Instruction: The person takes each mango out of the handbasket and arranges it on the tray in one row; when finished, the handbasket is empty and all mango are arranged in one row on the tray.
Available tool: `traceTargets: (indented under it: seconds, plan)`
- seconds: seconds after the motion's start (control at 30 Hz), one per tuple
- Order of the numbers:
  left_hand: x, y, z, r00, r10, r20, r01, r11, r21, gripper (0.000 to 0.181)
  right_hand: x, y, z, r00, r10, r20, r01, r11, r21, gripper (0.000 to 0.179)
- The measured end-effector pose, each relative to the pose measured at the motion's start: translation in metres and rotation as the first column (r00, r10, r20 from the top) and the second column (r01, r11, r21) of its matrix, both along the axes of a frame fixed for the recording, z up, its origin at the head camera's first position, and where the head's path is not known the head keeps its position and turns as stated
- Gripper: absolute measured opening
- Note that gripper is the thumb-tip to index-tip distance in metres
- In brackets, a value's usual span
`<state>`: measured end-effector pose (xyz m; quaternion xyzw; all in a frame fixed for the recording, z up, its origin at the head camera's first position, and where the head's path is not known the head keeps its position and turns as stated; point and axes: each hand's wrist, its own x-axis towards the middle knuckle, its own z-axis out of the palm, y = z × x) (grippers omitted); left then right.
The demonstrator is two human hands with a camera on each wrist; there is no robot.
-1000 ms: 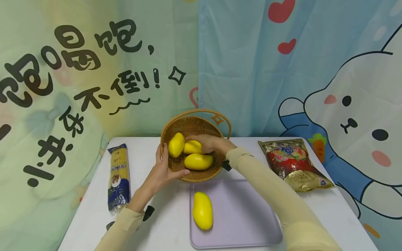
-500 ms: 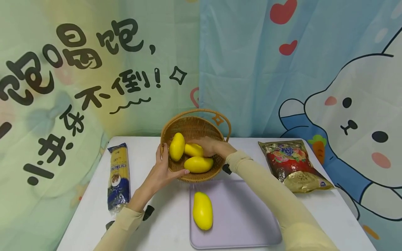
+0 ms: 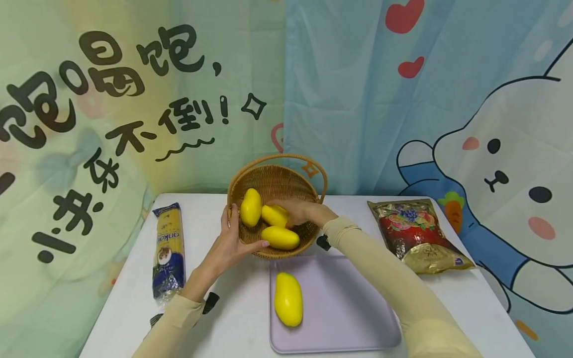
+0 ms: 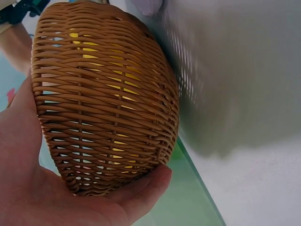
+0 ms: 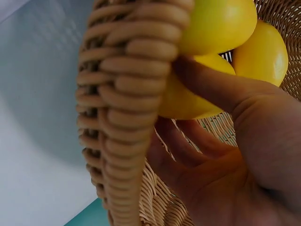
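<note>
A tilted wicker basket (image 3: 277, 181) faces me at the back of the table, three yellow mangoes inside. My left hand (image 3: 227, 248) grips its left side, thumb over the front rim; in the left wrist view its fingers spread along the woven wall (image 4: 108, 94). Reaching in from the right, my right hand (image 3: 305, 211) holds the middle mango (image 3: 275, 216), thumb on top and fingers below in the right wrist view. Beside it are an upright mango (image 3: 250, 208) at left and a lying mango (image 3: 280, 238) in front. Another mango (image 3: 288, 300) lies on a lilac tray (image 3: 349, 308).
A blue and yellow packet (image 3: 169, 248) lies at the table's left. On the right is a red and gold bag (image 3: 416, 233) with fruit printed on it. A printed curtain (image 3: 331, 99) hangs behind the table's back edge.
Inside the basket, the front mango has shifted slightly toward me and turned. My right hand has drawn slightly nearer with the middle mango. The left hand keeps its grip.
</note>
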<state>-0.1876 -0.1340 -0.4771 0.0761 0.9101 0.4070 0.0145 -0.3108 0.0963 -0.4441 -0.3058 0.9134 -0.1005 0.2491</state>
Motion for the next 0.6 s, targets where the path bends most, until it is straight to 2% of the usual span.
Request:
traceTargets:
  seconds: [0.33,0.6]
  plan:
    - [0.000,0.002,0.000,1.000,-0.013,-0.016,0.013,1.000,0.004,0.136,0.002,0.005,0.005,0.999,-0.015,0.041,0.016,0.999,-0.029,0.088]
    - [0.001,0.001,-0.002,1.000,0.001,0.009,-0.001,1.000,0.003,0.135,0.001,0.014,0.022,0.997,-0.056,0.059,0.061,0.995,-0.083,0.088]
